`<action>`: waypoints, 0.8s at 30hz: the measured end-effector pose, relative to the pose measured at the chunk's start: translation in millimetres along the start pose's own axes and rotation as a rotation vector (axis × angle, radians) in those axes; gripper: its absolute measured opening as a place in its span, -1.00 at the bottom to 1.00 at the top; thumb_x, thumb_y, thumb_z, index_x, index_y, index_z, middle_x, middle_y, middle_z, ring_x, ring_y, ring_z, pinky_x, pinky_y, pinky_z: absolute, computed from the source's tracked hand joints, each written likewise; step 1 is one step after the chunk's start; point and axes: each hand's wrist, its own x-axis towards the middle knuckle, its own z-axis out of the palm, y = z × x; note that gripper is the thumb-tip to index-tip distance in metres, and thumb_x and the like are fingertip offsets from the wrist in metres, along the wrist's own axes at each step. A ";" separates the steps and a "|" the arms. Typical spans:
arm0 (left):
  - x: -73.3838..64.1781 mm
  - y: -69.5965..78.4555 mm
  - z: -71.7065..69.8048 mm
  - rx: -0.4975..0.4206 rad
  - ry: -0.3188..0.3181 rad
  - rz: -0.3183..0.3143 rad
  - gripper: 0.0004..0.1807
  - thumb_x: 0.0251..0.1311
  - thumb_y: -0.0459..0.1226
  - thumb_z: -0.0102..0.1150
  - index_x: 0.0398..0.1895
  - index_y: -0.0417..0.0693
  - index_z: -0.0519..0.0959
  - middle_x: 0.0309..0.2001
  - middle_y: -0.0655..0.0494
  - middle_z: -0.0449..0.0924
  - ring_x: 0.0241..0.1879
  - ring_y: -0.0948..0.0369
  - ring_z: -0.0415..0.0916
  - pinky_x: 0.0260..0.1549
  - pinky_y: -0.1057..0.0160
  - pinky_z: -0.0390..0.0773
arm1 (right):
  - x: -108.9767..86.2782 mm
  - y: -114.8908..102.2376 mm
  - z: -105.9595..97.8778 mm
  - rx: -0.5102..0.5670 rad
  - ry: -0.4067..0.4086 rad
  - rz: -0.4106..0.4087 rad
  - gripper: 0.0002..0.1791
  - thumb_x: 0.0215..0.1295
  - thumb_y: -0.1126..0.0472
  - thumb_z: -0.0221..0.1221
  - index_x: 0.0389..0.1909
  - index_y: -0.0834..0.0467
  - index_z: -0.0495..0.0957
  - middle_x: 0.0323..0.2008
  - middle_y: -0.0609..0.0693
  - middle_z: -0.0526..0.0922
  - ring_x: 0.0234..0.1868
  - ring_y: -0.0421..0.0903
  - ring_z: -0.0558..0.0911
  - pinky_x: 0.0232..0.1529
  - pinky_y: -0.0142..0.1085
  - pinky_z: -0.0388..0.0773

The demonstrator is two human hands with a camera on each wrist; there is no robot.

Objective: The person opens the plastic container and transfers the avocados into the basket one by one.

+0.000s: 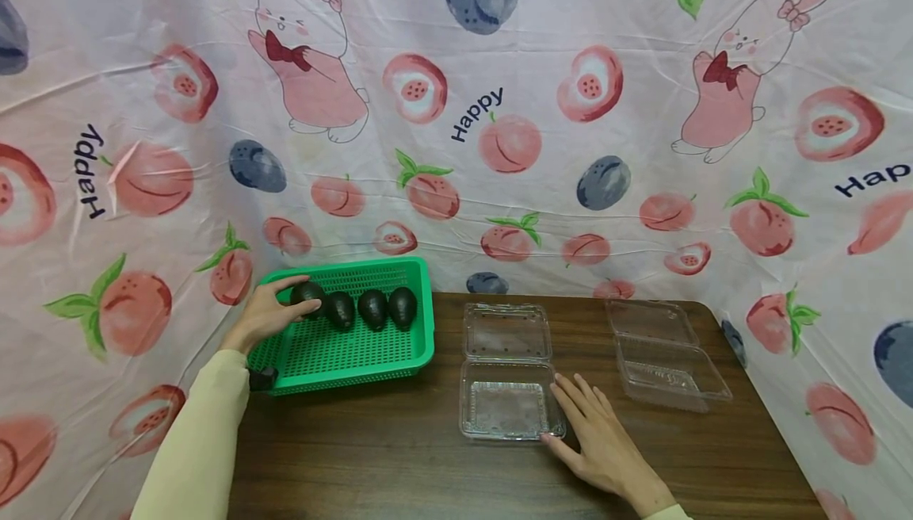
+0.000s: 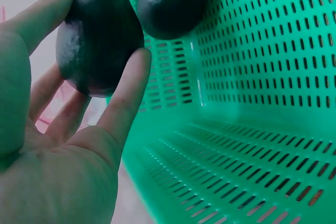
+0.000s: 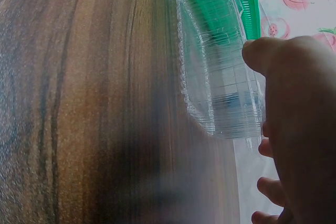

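Note:
At the left end of the green plastic basket (image 1: 342, 357), my left hand (image 1: 265, 319) grips a dark avocado (image 1: 307, 296). The left wrist view shows thumb and fingers on opposite sides of this avocado (image 2: 100, 40). Three more dark avocados (image 1: 372, 310) lie in a row to its right inside the basket. My right hand (image 1: 599, 441), fingers extended, rests at the right edge of a transparent plastic clamshell box (image 1: 506, 409), whose lid (image 1: 508, 331) is folded back. In the right wrist view, the thumb is at the rim of that box (image 3: 220, 77).
A second transparent clamshell box (image 1: 659, 377) stands with its lid raised at the right of the brown wooden table (image 1: 399, 456). A small black object (image 1: 262, 379) is by the basket's front left corner. Fruit-printed cloth (image 1: 542, 211) hangs behind and at both sides.

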 end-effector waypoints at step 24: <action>15.3 -20.0 2.4 0.045 -0.086 -0.089 -0.01 0.59 0.09 0.38 0.83 -0.19 0.16 0.68 -0.61 0.19 0.27 -0.31 0.77 0.30 -0.29 0.72 | -0.4 -2.1 -2.6 0.012 -0.024 0.016 -0.09 0.48 -0.21 0.45 0.66 0.20 0.46 0.70 0.14 0.45 0.70 0.36 0.42 0.56 0.47 0.40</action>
